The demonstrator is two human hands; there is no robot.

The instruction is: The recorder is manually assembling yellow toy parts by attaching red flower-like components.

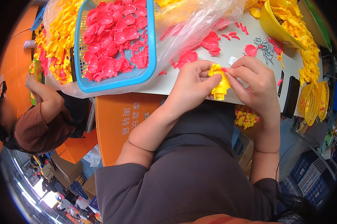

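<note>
The person's left hand (194, 84) gripped a glossy yellow moulded plastic piece (220, 87) between thumb and curled fingers, holding it just above the near edge of a pale, smooth work surface (288, 71), in front of the person's body. The right hand (250, 80) had its thumb and forefinger pinched on a tiny pinkish-red plastic part (224, 69) against the upper right side of the yellow piece. Whether that part was seated or merely resting there could not be told, since the fingertips covered most of it.

A slip seemed the likeliest trouble: the part was small and held only by fingertips, so uneven pressure could make it spring away. If it dropped, it could be lost among the loose bright-pink plastic parts (187, 58) lying beyond the hands, as the colours were close. Pushing at a slant might also twist the yellow piece in the left hand, as it was held from one side.

Further off, a loose heap of silvery metal screws (267, 49) lay uncontained near a shallow round pink plastic cup (251, 50); a brushing right forearm or hand could scatter them. The crumpled clear plastic bag (202, 22) might snag on the blue plastic mesh basket (116, 86) if tugged.
</note>
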